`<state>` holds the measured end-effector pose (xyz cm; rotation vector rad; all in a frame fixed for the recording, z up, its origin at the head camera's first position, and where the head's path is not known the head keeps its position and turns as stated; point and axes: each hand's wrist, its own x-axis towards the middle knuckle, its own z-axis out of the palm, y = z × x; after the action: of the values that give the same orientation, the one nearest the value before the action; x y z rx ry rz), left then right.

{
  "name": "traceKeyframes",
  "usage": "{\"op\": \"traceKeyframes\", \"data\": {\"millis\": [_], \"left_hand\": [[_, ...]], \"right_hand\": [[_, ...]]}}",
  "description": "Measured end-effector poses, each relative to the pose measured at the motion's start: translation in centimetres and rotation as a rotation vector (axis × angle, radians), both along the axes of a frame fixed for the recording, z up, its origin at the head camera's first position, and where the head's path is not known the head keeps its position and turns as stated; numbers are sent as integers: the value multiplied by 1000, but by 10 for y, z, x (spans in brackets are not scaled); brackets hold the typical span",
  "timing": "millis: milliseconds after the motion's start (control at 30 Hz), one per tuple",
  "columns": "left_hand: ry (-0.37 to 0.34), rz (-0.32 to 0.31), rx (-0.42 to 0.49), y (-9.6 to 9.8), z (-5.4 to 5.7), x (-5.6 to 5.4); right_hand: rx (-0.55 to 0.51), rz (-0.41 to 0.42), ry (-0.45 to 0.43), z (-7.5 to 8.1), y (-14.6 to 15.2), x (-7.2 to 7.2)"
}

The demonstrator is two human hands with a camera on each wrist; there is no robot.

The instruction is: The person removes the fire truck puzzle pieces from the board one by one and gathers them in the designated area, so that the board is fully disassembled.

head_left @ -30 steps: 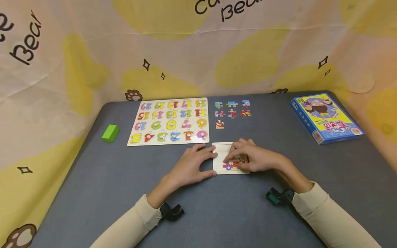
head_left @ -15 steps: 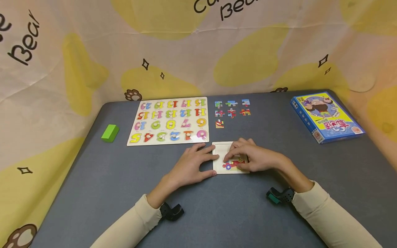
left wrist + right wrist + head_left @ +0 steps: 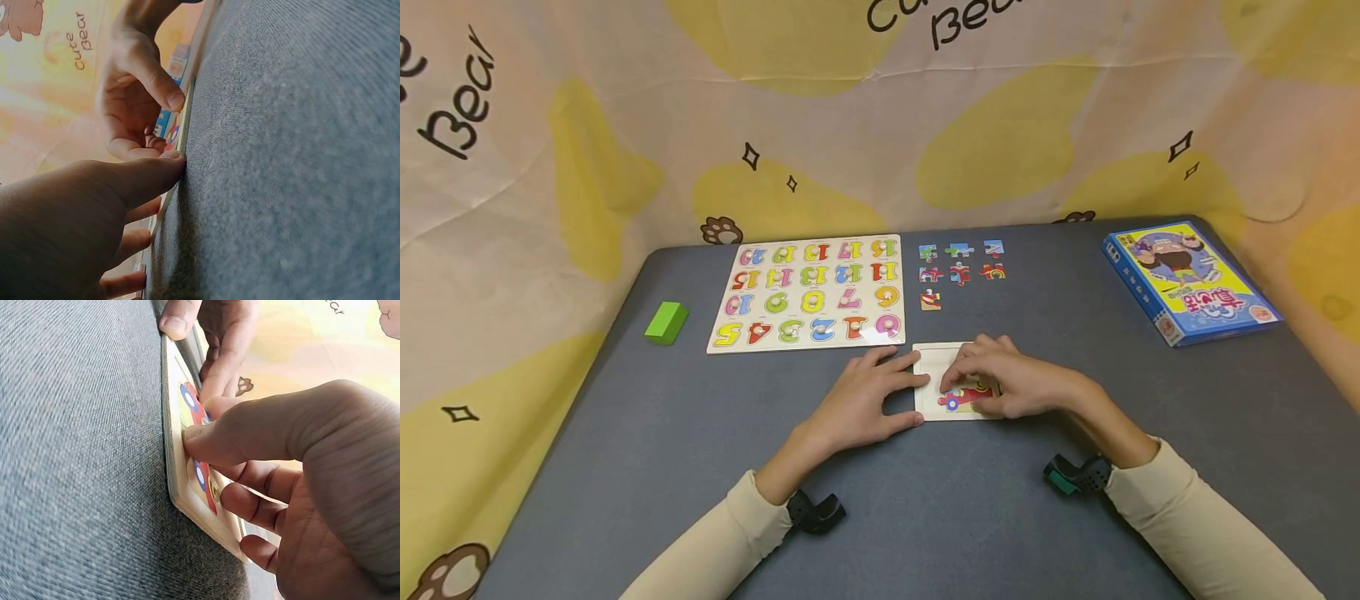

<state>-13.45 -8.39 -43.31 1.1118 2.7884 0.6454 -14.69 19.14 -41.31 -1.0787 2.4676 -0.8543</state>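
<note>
A small pale wooden puzzle tray (image 3: 931, 405) lies flat on the table, between both hands. Jigsaw pieces showing a red car (image 3: 957, 401) sit in its lower part. My left hand (image 3: 863, 402) spreads its fingers along the tray's left side; the thumb touches the near left corner and a fingertip rests over the rim. The right hand (image 3: 1011, 380) is over the tray's right half, with thumb and index finger bent down onto a car piece (image 3: 200, 475), pinching it. This hand covers part of the picture. In the left wrist view, the left thumb (image 3: 159, 175) rests at the tray's edge.
Several loose jigsaw pieces (image 3: 959, 273) lie in rows behind the tray. A number board (image 3: 721, 342) is at the back left, with a green block (image 3: 666, 322) farther left. On the right lies a blue and yellow box (image 3: 1195, 283). Patterned cloth hangs behind the table.
A left fingertip has slid slightly farther right over the tray's rim. The right hand stays at the same spot on the car pieces, with barely any movement.
</note>
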Motion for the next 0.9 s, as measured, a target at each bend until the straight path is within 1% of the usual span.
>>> {"op": "traceKeyframes", "data": {"millis": [367, 600, 900], "left_hand": [[-6, 0, 1, 0, 2, 0], [-1, -5, 2, 1, 4, 0], [-11, -5, 0, 0, 3, 2]], "right_hand": [[3, 4, 0, 1, -1, 1], [-6, -3, 17, 0, 0, 0], [-51, -12, 13, -3, 2, -2]]}}
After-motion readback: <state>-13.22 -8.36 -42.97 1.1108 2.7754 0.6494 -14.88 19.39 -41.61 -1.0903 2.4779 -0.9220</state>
